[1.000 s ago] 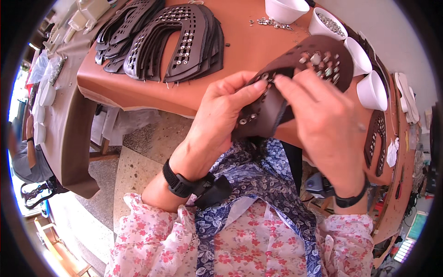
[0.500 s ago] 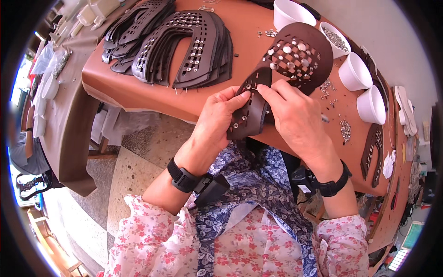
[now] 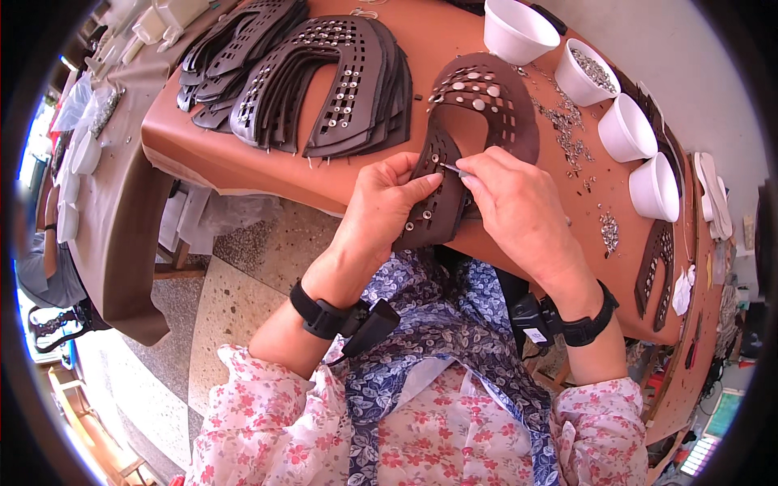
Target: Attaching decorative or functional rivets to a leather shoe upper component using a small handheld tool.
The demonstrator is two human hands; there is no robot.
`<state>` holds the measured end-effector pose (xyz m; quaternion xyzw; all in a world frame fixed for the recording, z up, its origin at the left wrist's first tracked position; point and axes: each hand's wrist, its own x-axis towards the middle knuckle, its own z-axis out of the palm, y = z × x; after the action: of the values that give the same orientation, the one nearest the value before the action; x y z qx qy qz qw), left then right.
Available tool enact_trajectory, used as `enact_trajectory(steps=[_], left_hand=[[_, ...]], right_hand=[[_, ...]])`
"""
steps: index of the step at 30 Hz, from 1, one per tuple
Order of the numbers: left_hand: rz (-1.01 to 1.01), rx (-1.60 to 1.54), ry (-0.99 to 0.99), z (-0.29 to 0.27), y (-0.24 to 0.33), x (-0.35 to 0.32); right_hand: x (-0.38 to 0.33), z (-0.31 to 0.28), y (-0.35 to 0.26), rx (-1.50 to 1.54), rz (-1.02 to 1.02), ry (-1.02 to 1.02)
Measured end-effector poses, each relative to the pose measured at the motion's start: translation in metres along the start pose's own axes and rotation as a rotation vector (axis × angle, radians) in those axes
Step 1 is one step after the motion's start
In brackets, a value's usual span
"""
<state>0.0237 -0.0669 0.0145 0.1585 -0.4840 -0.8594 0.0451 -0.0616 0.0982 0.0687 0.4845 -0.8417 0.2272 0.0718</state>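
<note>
A dark brown horseshoe-shaped leather shoe upper (image 3: 431, 217), punched with rows of slots, hangs over the table's near edge. Round silver studs (image 3: 478, 104) dot its far curve, and several small metal rings run along the near strap. My left hand (image 3: 374, 202) grips that strap, thumb on top and fingers beneath. Pinched between the fingertips of my right hand (image 3: 525, 212) is a thin pointed metal tool (image 3: 456, 169). Its tip meets the strap just beside a ring near my left thumb. The handle is mostly hidden by my right hand.
A stack of similar leather uppers (image 3: 356, 97) lies at the back left. White cups (image 3: 626, 130), one filled with metal studs, line the right side. Loose studs (image 3: 571, 138) are scattered before them. A person (image 3: 44, 263) sits at another table, far left.
The upper's far curve has swung left and dropped toward the table, uncovering scattered studs. My right fingertips have drawn back slightly from the strap, and the tool's tip now shows against it.
</note>
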Motion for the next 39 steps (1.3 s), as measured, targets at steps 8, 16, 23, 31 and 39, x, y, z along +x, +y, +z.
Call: enact_trajectory(steps=[8,16,23,31,39], left_hand=[[0.057,0.094,0.01,0.006,-0.004,-0.004],[0.027,0.088,0.033,0.009,0.003,-0.007],[0.059,0.194,0.063,0.013,0.001,-0.004],[0.099,0.29,0.153,0.012,-0.005,-0.002],[0.129,0.29,0.133,0.008,-0.004,0.004]], right_hand=[[-0.003,0.003,-0.004,-0.262,-0.186,0.033],[-0.008,0.016,-0.001,-0.285,-0.239,0.164],[-0.014,0.016,0.004,-0.309,-0.251,0.2],[-0.029,-0.003,0.009,-0.191,-0.147,0.266],[-0.089,-0.051,0.077,0.04,0.396,0.337]])
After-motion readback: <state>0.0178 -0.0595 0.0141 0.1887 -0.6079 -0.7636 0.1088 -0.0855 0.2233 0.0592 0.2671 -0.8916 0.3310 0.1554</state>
